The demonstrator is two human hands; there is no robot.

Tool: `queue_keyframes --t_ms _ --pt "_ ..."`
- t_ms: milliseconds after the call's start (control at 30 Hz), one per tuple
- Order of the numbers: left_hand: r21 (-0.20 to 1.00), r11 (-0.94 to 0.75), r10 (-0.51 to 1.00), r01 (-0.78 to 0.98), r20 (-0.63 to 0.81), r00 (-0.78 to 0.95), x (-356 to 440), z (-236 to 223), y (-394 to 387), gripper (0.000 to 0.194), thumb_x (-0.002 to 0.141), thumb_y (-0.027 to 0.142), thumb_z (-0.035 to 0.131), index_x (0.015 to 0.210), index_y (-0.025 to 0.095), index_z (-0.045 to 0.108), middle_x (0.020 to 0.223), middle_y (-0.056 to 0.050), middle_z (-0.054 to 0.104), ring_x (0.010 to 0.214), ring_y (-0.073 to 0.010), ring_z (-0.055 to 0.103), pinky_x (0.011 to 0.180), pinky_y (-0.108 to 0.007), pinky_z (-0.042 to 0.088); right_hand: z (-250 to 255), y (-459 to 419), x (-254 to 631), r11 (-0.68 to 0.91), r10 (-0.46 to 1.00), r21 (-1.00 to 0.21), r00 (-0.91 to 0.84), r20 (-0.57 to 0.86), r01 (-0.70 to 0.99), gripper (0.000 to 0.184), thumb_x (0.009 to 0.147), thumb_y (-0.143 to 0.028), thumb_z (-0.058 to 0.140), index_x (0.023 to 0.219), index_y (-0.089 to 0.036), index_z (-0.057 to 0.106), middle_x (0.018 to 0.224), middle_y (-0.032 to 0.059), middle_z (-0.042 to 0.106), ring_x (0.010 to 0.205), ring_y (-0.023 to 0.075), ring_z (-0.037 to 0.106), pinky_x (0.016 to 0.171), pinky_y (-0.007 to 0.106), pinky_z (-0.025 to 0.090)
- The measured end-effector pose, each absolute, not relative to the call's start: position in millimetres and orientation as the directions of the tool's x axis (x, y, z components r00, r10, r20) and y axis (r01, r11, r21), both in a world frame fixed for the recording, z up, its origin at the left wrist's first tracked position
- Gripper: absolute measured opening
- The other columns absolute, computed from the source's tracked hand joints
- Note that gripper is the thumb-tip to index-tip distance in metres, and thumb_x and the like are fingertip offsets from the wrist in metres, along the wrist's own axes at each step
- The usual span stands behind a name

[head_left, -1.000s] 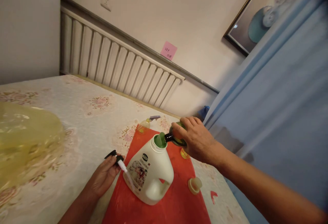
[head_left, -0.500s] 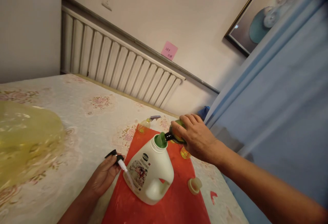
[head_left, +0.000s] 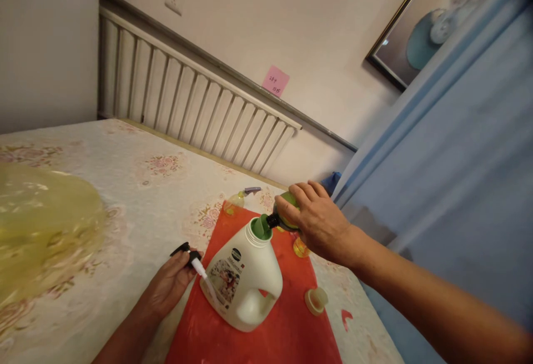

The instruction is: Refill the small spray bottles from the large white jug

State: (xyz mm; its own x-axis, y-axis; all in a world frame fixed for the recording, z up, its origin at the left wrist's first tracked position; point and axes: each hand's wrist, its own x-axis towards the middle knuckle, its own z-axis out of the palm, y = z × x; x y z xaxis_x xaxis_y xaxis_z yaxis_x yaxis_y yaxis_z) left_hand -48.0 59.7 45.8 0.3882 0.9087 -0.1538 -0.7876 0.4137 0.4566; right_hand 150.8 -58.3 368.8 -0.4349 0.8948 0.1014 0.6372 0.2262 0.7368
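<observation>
My right hand (head_left: 318, 222) is wrapped round a dark green bottle (head_left: 287, 211), tilted neck-down. Its black neck rests at the green-lined mouth of a white jug (head_left: 254, 281); any liquid flowing is too hard to make out. The jug has a side handle and a printed label, and stands on a red mat (head_left: 300, 319). To the left of the jug, my left hand (head_left: 172, 281) is closed on a black pump head (head_left: 189, 256), whose whitish tube hangs in front of the jug's label.
Behind the jug stands a small clear spray bottle (head_left: 234, 203). A pale cap (head_left: 316, 301) lies at the mat's right edge, near a red scrap (head_left: 346, 319). An orange-yellow container (head_left: 300, 248) sits below my right hand. A large yellow transparent bag (head_left: 45, 231) fills the table's left.
The green bottle and my right hand have risen slightly, with the bottle tipped a touch more steeply. My left hand and the jug look the same.
</observation>
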Motion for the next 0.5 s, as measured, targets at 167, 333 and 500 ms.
queue_keyframes --t_ms 167,333,500 --pt "0.462 0.416 0.907 -0.784 -0.146 0.395 -48.4 43.9 60.2 0.026 0.060 0.021 0.085 0.082 0.016 0.072 0.083 -0.003 0.071 0.078 -0.0154 0.065 0.069 -0.021 0.059 370.6 -58.2 147.8 0.237 0.888 0.760 -0.452 0.083 0.606 0.046 0.079 -0.015 0.057 0.124 -0.020 0.050 0.115 0.0153 0.053 0.106 0.0316 0.045 0.101 0.050 0.028" --pt "0.469 0.415 0.907 -0.780 -0.147 0.395 -48.7 47.9 58.4 0.023 0.061 0.020 0.083 0.081 0.017 0.072 0.082 -0.002 0.071 0.077 -0.0154 0.065 0.069 -0.021 0.059 372.5 -59.0 143.9 0.248 0.877 0.775 -0.474 0.075 0.582 0.043 0.083 -0.017 0.053 0.126 -0.019 0.048 0.118 0.0166 0.053 0.109 0.0327 0.045 0.103 0.052 0.027" --pt "0.472 0.414 0.908 -0.779 -0.156 0.388 -48.9 49.9 57.7 0.025 0.059 0.019 0.085 0.080 0.017 0.072 0.081 -0.002 0.072 0.077 -0.0161 0.065 0.069 -0.021 0.059 373.4 -59.2 140.7 0.269 0.873 0.776 -0.485 0.053 0.570 0.047 0.082 -0.017 0.054 0.129 -0.018 0.045 0.119 0.0165 0.053 0.110 0.0327 0.044 0.103 0.052 0.027"
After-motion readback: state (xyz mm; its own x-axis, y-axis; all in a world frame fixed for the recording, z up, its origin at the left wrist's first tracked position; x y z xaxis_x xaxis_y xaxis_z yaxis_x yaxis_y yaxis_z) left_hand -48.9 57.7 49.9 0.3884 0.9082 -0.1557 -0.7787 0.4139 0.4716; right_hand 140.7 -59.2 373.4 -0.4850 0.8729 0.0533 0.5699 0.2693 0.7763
